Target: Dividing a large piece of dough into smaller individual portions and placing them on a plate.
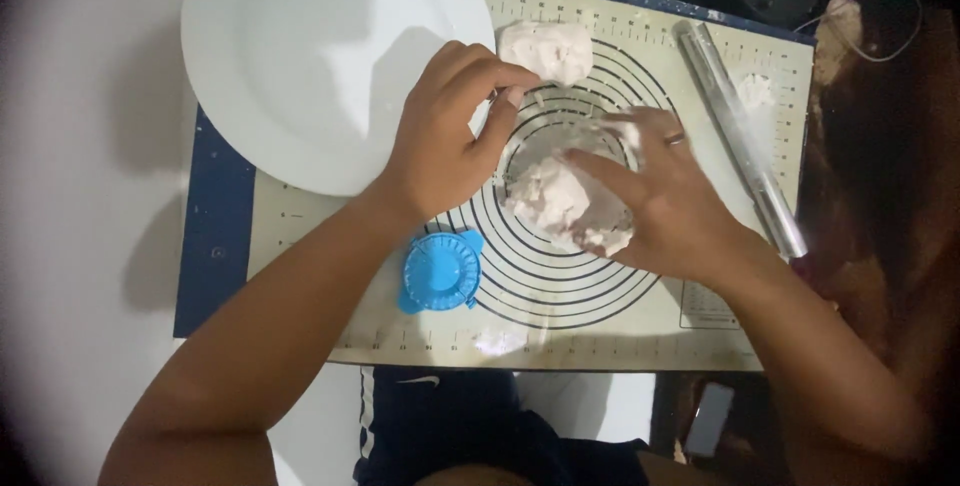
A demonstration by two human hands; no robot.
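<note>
- Right now the right hand (665, 201) lies spread almost flat over a lump of dough (562, 201), fingers stretched out toward the left, palm pressing the lump's right side; it covers more than it grips.
- Just left of it, the left hand (440, 141) is curled, thumb and fingertips pinched together above the lump's upper left edge; whether they nip a bit of dough I cannot tell.
- Both hands sit close, the dough between and beneath them, on the ringed mat (560, 316).
- Beyond the left fingertips rests a second dough piece (545, 49).
- Behind the left wrist lies a blue dumpling press (440, 271); a white plate (300, 46) is beyond its knuckles.
- Past the right hand runs a rolling pin (745, 146), its long axis slanting away.
</note>
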